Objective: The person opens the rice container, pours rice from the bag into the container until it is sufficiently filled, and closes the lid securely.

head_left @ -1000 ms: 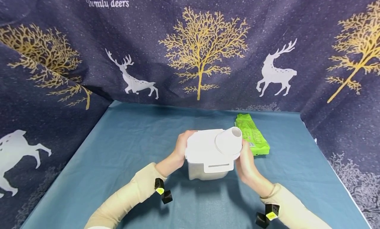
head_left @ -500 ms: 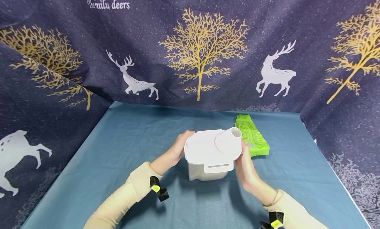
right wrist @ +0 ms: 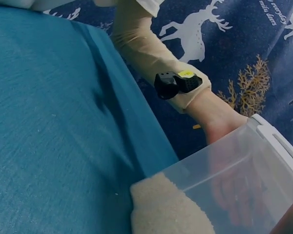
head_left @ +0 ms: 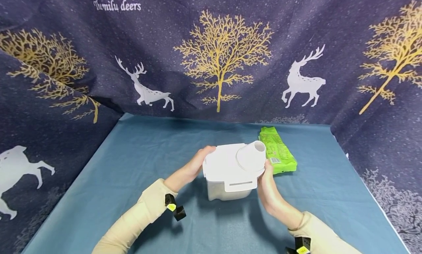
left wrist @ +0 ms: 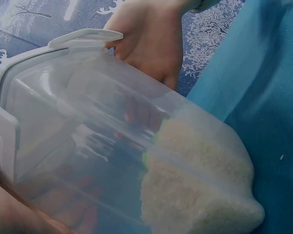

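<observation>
A clear plastic container (head_left: pixel 227 190) with a white lid (head_left: pixel 224 166) and a round spout (head_left: pixel 254 153) sits mid-table, tilted toward me. Rice (left wrist: pixel 200 190) is heaped in its lower corner (right wrist: pixel 163 207). My left hand (head_left: pixel 194 166) holds the container's left side, with its fingertips at the lid's far corner. Through the clear wall its fingers (right wrist: pixel 229 190) show against the plastic. My right hand (head_left: pixel 268 188) holds the right side with the thumb up by the lid's edge. Its palm (left wrist: pixel 151 39) shows beyond the container.
A green packet (head_left: pixel 277 155) lies just behind and to the right of the container. The blue tablecloth (head_left: pixel 132 162) covers the table. Dark deer-print cloth (head_left: pixel 217 63) walls it in at the back and both sides.
Both wrists have drawn back toward me and lower. The left hand now reaches out longer along the container's side. The container has hardly moved.
</observation>
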The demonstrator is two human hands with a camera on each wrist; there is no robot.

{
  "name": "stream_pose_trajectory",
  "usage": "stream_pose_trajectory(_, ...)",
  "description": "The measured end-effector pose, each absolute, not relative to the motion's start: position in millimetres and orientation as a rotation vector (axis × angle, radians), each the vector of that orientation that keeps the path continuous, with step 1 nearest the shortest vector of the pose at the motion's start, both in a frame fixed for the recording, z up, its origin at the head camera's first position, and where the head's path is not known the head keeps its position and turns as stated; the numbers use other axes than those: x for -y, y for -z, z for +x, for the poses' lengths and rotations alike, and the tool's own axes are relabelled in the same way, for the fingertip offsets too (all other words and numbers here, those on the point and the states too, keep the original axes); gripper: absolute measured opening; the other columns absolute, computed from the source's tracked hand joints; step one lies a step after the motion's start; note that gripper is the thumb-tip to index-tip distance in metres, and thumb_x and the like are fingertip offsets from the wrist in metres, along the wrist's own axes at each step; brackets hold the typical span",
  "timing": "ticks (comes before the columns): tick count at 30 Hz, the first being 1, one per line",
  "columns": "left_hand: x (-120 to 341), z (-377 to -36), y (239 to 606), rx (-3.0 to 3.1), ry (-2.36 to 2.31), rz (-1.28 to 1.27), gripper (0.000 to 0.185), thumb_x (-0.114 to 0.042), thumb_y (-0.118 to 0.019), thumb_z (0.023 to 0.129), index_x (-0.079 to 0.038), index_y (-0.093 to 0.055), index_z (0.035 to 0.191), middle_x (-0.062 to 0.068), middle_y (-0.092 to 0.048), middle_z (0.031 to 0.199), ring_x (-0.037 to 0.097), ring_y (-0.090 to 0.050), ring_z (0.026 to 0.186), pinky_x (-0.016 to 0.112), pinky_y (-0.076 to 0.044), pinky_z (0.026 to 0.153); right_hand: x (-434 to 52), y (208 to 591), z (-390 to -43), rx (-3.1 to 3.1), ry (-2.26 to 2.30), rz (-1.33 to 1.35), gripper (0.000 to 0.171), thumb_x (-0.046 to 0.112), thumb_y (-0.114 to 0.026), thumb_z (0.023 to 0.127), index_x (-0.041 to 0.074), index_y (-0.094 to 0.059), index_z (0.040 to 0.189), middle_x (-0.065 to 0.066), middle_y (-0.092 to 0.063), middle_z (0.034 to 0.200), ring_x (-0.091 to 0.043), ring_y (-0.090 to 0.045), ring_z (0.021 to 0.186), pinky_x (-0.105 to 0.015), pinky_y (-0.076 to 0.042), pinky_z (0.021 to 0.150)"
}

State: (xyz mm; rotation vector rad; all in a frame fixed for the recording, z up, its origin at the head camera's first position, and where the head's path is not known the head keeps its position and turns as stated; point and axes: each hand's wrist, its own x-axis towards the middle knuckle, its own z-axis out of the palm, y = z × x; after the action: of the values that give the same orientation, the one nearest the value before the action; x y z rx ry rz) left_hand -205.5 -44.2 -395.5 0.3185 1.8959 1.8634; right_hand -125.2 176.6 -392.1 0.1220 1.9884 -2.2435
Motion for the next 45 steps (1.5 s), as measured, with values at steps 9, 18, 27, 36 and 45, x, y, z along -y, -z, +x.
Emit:
stream_pose_trajectory(9, 42.1, -201.8, 394.5, -1.872, -1.932, 0.27, 0.033, -0.035, -0.038, 0.096, -0.015, -0.062, 0.087, -0.009, -0.061, 0.072, 0.008, -0.057, 0.071, 0.025, -0.047, 0.074, -175.5, 389.8, -130.0, -1.938, 2.266, 0.161, 0.054, 0.057, -0.003, 0.1, 0.031, -0.028, 0.141, 0.008, -0.008, 0.157, -0.01, 0.001, 0.149, -0.039, 0.003, 0.121)
stream_pose_trajectory(18, 41.1, -194.7, 395.3, -1.94, -1.907, 0.169, 0.046, -0.036, -0.037, 0.096, -0.002, -0.063, 0.115, 0.008, -0.064, 0.112, 0.024, -0.052, 0.119, 0.043, -0.032, 0.111, -176.1, 390.1, -141.4, -1.921, 2.293, 0.212, 0.045, 0.052, -0.008, 0.102, 0.033, -0.049, 0.106, 0.017, -0.046, 0.112, -0.003, -0.031, 0.127, -0.031, -0.013, 0.114)
stream_pose_trajectory(27, 40.0, -187.4, 393.0, -1.929, -1.942, 0.149, 0.04, -0.035, -0.037, 0.096, -0.008, -0.066, 0.1, -0.002, -0.064, 0.086, 0.02, -0.055, 0.107, 0.045, -0.028, 0.113, -178.6, 390.0, -148.3, -1.928, 2.28, 0.206, 0.038, 0.041, -0.005, 0.104, 0.031, -0.042, 0.107, 0.016, -0.05, 0.096, -0.003, -0.045, 0.103, -0.023, -0.029, 0.101)
stream_pose_trajectory(36, 41.2, -182.4, 394.2, -1.921, -1.961, 0.106, 0.046, -0.033, -0.037, 0.096, 0.001, -0.063, 0.115, 0.005, -0.064, 0.11, 0.02, -0.051, 0.12, 0.044, -0.026, 0.116, -179.1, 388.4, -150.8, -1.952, 2.221, 0.185, 0.04, 0.045, -0.006, 0.104, 0.028, -0.042, 0.107, 0.015, -0.053, 0.09, -0.003, -0.054, 0.09, -0.024, -0.039, 0.094)
stream_pose_trajectory(45, 43.2, -177.4, 396.7, -1.9, -1.964, 0.155, 0.054, -0.034, -0.031, 0.099, 0.002, -0.052, 0.133, 0.019, -0.051, 0.137, 0.028, -0.036, 0.139, 0.046, -0.017, 0.12, -180.6, 385.9, -159.0, -1.928, 2.176, 0.205, 0.043, 0.048, -0.008, 0.103, 0.028, -0.046, 0.103, 0.015, -0.056, 0.087, -0.004, -0.056, 0.085, -0.024, -0.041, 0.091)
